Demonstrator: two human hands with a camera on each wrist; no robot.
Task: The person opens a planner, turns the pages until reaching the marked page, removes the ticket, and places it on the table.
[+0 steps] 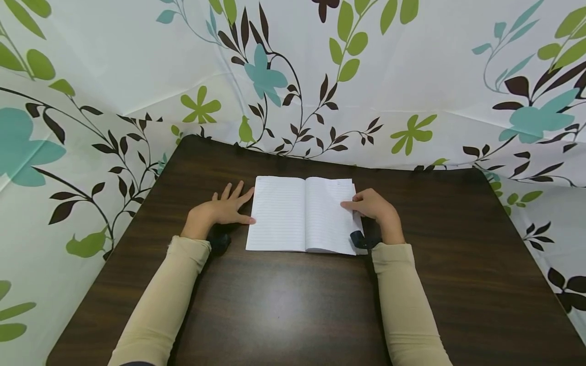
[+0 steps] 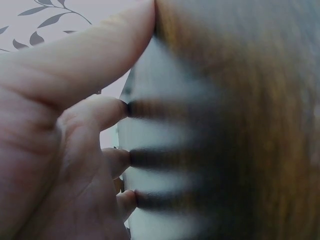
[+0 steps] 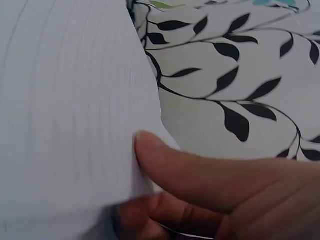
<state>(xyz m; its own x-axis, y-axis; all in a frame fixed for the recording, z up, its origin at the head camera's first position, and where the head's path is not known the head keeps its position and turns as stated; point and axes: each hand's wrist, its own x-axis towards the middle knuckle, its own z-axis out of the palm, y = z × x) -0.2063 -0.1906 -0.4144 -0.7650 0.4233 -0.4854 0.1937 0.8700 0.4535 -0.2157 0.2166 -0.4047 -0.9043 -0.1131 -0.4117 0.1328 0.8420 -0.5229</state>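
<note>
An open notebook (image 1: 279, 213) with blank lined pages lies on the dark wooden table. My right hand (image 1: 373, 207) pinches a page at the notebook's right edge. In the right wrist view the thumb (image 3: 165, 160) is on top of the lined page (image 3: 75, 100), with curled fingers beneath it. Left of the notebook, my left hand (image 1: 222, 208) rests with spread fingers, its thumb and index tips at the left page's edge. The left wrist view shows that hand's fingertips (image 2: 112, 112) touching the tabletop.
The dark wood table (image 1: 274, 315) stretches around the notebook. A white cloth (image 1: 389, 91) with leaf and flower prints hangs behind and at both sides. Dark wrist-worn devices (image 1: 221, 244) sit under both wrists.
</note>
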